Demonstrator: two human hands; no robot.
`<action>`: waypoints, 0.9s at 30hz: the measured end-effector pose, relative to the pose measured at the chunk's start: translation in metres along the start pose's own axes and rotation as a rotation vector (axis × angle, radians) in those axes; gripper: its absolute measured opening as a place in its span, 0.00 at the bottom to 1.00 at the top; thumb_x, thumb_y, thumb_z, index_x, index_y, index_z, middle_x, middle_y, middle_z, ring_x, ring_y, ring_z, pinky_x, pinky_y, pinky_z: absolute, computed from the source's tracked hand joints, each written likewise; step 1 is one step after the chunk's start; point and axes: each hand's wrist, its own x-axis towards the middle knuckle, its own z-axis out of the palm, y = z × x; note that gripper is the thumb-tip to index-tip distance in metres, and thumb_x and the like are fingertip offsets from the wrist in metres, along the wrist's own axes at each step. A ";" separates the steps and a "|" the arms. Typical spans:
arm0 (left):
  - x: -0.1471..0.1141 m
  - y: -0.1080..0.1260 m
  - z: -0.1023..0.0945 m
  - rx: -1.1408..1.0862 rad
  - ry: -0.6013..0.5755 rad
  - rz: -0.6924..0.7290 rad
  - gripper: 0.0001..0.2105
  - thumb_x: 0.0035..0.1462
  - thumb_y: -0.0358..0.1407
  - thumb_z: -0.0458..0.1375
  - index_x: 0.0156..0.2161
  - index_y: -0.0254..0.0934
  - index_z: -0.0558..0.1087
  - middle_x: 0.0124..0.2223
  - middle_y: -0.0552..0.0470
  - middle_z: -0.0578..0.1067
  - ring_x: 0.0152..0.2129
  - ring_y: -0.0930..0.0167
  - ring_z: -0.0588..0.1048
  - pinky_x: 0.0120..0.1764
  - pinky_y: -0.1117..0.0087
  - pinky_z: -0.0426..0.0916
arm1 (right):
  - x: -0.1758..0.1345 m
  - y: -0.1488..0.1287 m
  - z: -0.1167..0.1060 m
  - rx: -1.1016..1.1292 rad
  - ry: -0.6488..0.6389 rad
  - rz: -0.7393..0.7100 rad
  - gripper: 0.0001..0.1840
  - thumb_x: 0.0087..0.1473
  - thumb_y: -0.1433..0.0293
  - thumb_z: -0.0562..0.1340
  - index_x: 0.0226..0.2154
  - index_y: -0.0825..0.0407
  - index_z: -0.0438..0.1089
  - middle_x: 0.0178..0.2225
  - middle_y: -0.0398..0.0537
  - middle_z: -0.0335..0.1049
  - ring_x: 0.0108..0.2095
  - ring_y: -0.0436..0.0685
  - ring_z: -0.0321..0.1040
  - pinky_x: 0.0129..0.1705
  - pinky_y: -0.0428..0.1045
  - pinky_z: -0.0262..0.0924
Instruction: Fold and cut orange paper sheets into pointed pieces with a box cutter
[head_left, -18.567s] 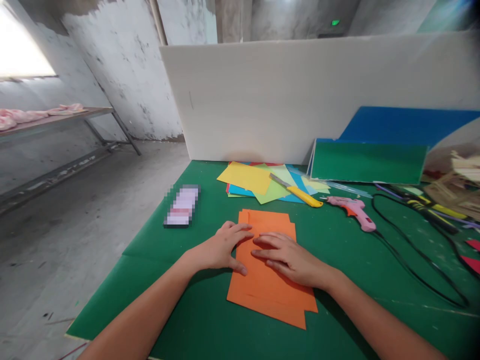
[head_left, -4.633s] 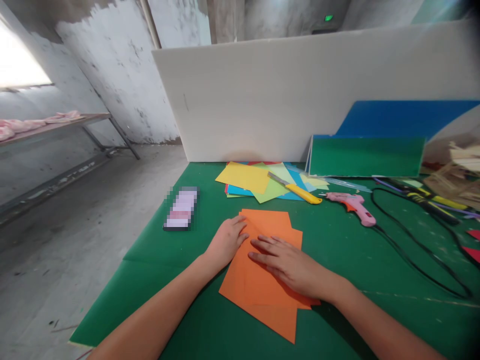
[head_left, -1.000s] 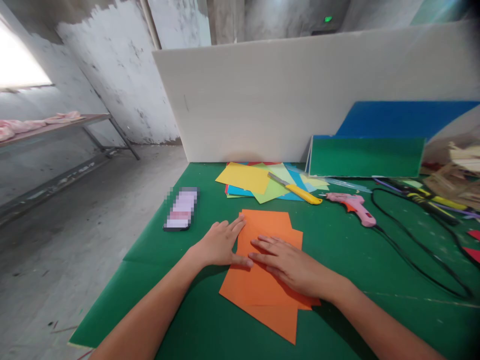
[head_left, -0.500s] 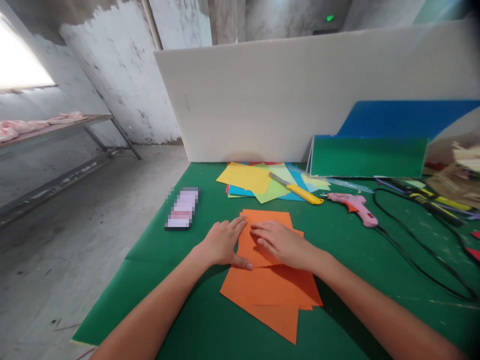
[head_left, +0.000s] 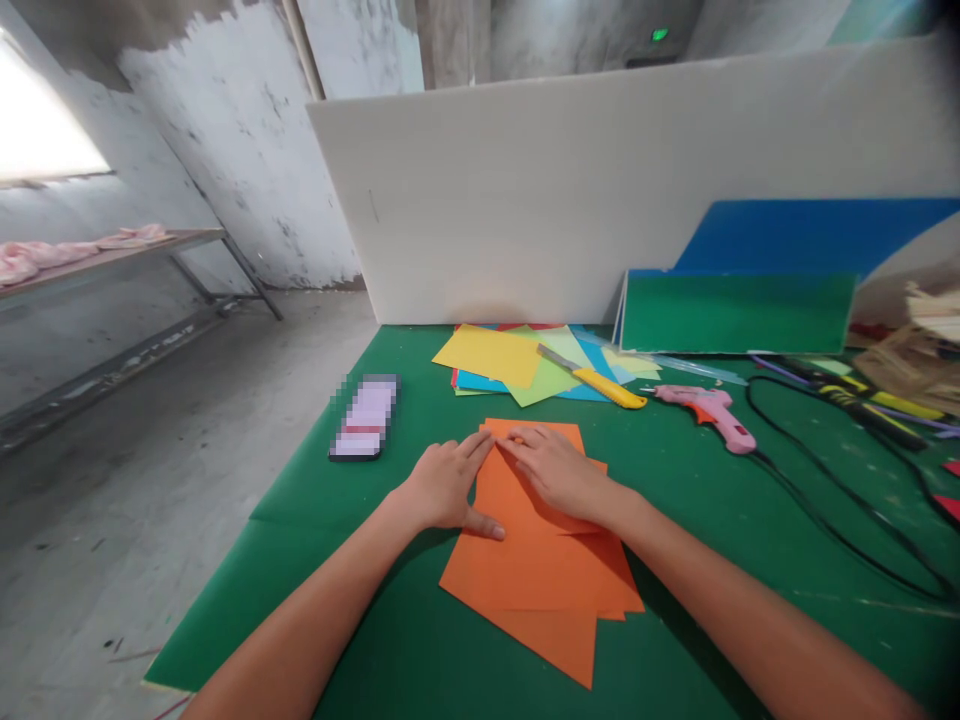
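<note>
Several orange paper sheets (head_left: 544,575) lie stacked and skewed on the green table cover (head_left: 352,560). My left hand (head_left: 444,487) rests flat at the stack's left edge, thumb pressed on the top sheet. My right hand (head_left: 556,467) lies flat on the top sheet, its fingertips at the sheet's far left corner, close to my left fingertips. Neither hand grips anything.
A phone (head_left: 364,416) lies to the left. Behind the stack are coloured paper sheets (head_left: 499,358), a yellow utility knife (head_left: 596,381), a pink glue gun (head_left: 709,413) with a black cord (head_left: 832,520), green and blue boards (head_left: 739,312) and a white foam board (head_left: 600,190).
My right hand has slid away from me along the top orange sheet, from its middle up to the far left corner. My left hand has stayed at the left edge.
</note>
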 end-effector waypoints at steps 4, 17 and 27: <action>-0.001 0.001 -0.001 0.007 -0.014 -0.016 0.60 0.36 0.70 0.55 0.69 0.38 0.44 0.70 0.42 0.46 0.55 0.47 0.64 0.53 0.54 0.59 | -0.001 -0.002 -0.006 -0.009 0.001 -0.011 0.23 0.62 0.72 0.47 0.56 0.52 0.65 0.52 0.57 0.66 0.52 0.65 0.60 0.52 0.62 0.59; -0.003 0.005 -0.005 0.036 -0.027 -0.034 0.58 0.37 0.66 0.60 0.68 0.38 0.45 0.70 0.41 0.45 0.55 0.49 0.65 0.53 0.57 0.61 | -0.063 -0.005 -0.029 0.084 -0.022 0.127 0.23 0.56 0.81 0.48 0.42 0.52 0.75 0.37 0.53 0.72 0.40 0.60 0.65 0.42 0.55 0.61; 0.030 0.021 0.008 -0.216 0.500 0.121 0.10 0.64 0.31 0.51 0.45 0.39 0.74 0.47 0.51 0.78 0.43 0.66 0.74 0.47 0.65 0.66 | -0.062 0.002 -0.026 0.114 -0.021 0.115 0.22 0.56 0.81 0.48 0.42 0.52 0.75 0.36 0.53 0.72 0.39 0.59 0.67 0.38 0.52 0.62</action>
